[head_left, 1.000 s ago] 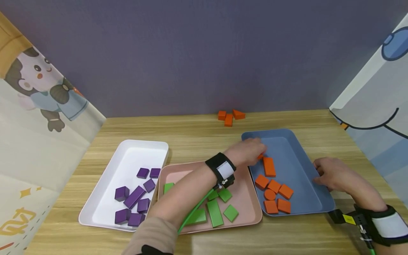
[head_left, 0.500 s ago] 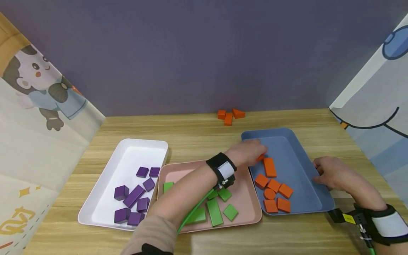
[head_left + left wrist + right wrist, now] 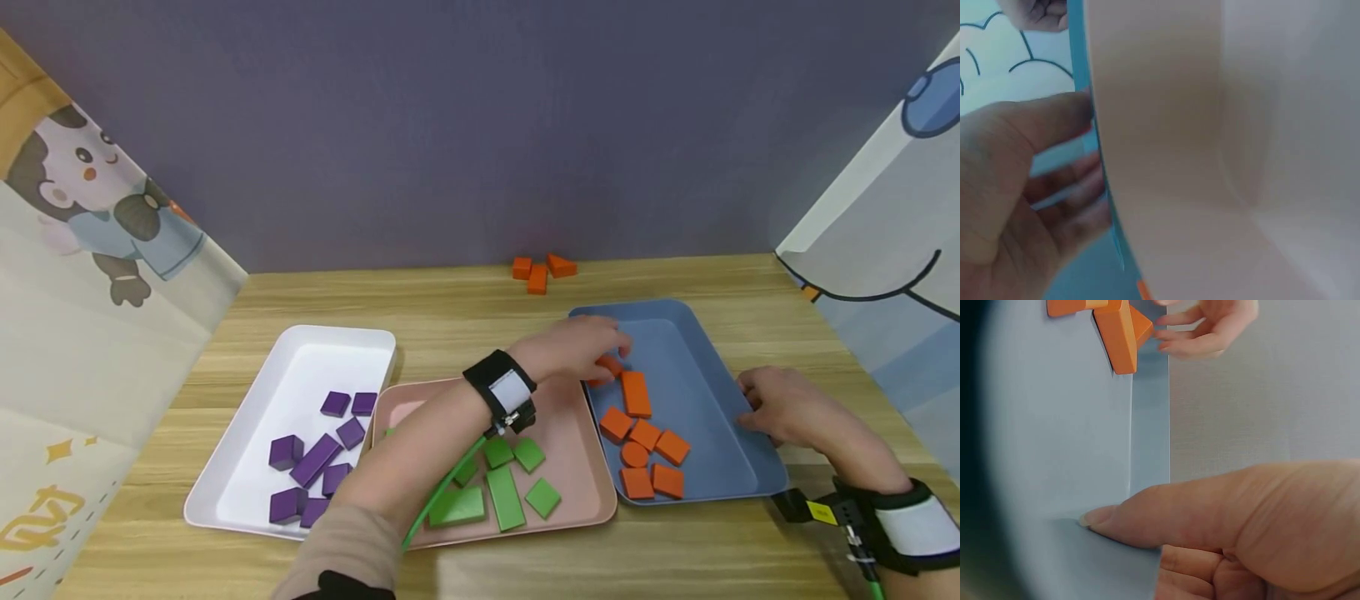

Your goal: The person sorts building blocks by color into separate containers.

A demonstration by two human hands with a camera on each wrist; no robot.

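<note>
My left hand [image 3: 577, 343] reaches over the left rim of the blue tray [image 3: 701, 408]. Its fingers are spread beside an orange block [image 3: 611, 365]; the right wrist view shows these fingertips close to orange pieces, with nothing seen between them. A long orange block [image 3: 635, 394] lies just nearer to me, and several more orange pieces [image 3: 636, 482] sit in the tray's front left part. My right hand [image 3: 795, 408] grips the tray's right wall, its thumb [image 3: 1147, 515] inside and other fingers outside.
A pink tray [image 3: 600, 492] holding green blocks lies under my left forearm. Left of it stands a white tray [image 3: 330, 350] with purple blocks. Several loose orange blocks [image 3: 537, 280] lie at the back of the wooden table [image 3: 450, 300], near the dark wall [image 3: 480, 142].
My left hand's fingers have spread and let go of the orange block, which now rests in the blue tray. That wrist has shifted slightly left. My right hand has stayed on the tray wall.
</note>
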